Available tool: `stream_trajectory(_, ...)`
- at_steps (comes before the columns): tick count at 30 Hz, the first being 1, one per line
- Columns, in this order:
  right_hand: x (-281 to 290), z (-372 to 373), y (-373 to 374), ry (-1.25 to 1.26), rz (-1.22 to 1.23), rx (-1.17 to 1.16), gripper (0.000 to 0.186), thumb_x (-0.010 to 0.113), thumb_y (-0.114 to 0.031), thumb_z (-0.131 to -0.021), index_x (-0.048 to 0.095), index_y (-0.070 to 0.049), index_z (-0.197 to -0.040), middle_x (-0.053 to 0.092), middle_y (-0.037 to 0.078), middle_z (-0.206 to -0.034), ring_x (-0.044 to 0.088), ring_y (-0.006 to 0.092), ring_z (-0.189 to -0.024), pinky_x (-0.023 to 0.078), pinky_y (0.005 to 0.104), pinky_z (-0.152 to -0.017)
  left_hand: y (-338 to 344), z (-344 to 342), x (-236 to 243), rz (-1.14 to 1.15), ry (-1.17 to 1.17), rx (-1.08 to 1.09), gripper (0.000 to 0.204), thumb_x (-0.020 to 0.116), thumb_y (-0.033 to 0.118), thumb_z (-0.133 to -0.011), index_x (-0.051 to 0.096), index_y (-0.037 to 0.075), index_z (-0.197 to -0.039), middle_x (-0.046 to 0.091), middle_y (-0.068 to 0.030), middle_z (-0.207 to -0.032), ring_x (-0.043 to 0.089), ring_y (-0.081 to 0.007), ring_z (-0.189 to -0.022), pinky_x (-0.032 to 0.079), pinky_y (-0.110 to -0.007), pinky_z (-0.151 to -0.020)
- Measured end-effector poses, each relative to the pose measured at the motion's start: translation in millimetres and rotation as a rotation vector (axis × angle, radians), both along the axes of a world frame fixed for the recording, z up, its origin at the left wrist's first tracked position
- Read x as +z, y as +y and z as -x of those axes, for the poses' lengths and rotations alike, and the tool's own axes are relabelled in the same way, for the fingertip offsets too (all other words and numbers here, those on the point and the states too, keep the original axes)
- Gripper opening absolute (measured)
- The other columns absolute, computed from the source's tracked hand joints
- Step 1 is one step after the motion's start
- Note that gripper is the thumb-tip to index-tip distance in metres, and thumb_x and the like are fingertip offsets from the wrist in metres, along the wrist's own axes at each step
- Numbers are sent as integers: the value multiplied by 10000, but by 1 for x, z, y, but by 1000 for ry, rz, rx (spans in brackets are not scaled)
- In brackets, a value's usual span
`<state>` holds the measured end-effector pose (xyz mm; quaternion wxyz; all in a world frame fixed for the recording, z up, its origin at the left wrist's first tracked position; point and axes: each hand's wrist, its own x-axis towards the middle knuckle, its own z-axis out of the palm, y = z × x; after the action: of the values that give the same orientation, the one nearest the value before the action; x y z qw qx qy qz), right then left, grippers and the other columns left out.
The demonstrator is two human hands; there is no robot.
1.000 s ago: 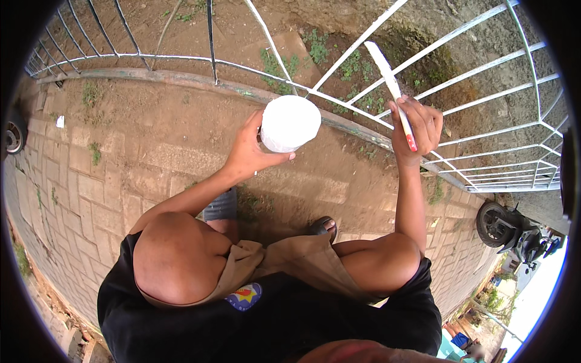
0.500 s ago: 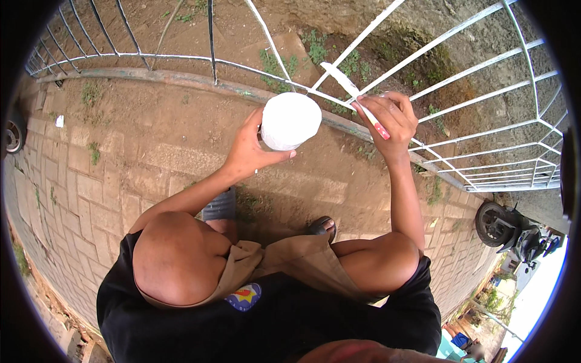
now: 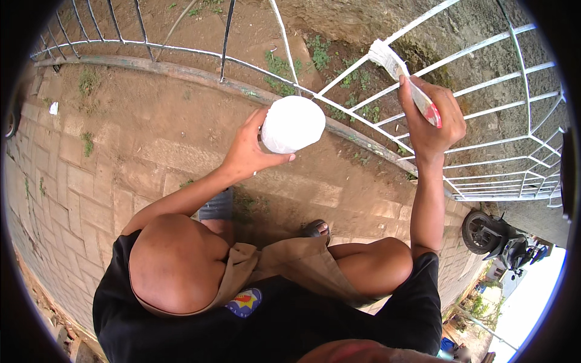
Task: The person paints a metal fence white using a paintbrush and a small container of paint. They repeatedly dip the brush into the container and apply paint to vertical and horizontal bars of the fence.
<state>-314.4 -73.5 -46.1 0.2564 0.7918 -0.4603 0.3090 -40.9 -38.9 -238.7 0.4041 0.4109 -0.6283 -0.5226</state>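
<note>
Right of ctr, at the white metal fence (image 3: pixel 477 49), R hand (image 3: pixel 437 121) grips a flat paintbrush (image 3: pixel 396 68) by its white-&-red handle, bristles up over a slanted bar (image 3: pixel 345 75); can't tell if they touch. Vs earlier frame: brush is farther up that bar & rotated, broad face showing now, not the thin edge; R hand's shifted right w/ it. L hand (image 3: pixel 251 148) same as before, thumb & fingers wrapped round a white tub (image 3: pixel 293 124) near the lower rail. Parked motorbike (image 3: pixel 505 242) sits slightly farther left in view.
</note>
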Motion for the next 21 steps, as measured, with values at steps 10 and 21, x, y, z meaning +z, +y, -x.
stream_trajectory(10, 8, -31, 19, 686, -428, 170, 134, 822, -107, -814, 716, -84, -893, 701, 17, -842, 646, 148, -662, 510, 288, -532, -4, -6, 7, 49, 31, 14, 899, 936, 261, -660, 508, -26, -1396, 580, -187, -1304, 594, -324, -1235, 495, -427, -1045)
stream_trajectory(21, 15, -43, 9, 759, -378, 200, 175, 717, -127, -731, 645, -111, -890, 537, -4, -779, 596, 125, -675, 476, 257, -487, -4, -6, -1, 60, 4, -21, 893, 934, 261, -656, 508, -33, -1383, 578, -206, -1301, 603, -354, -1233, 493, -439, -1041)
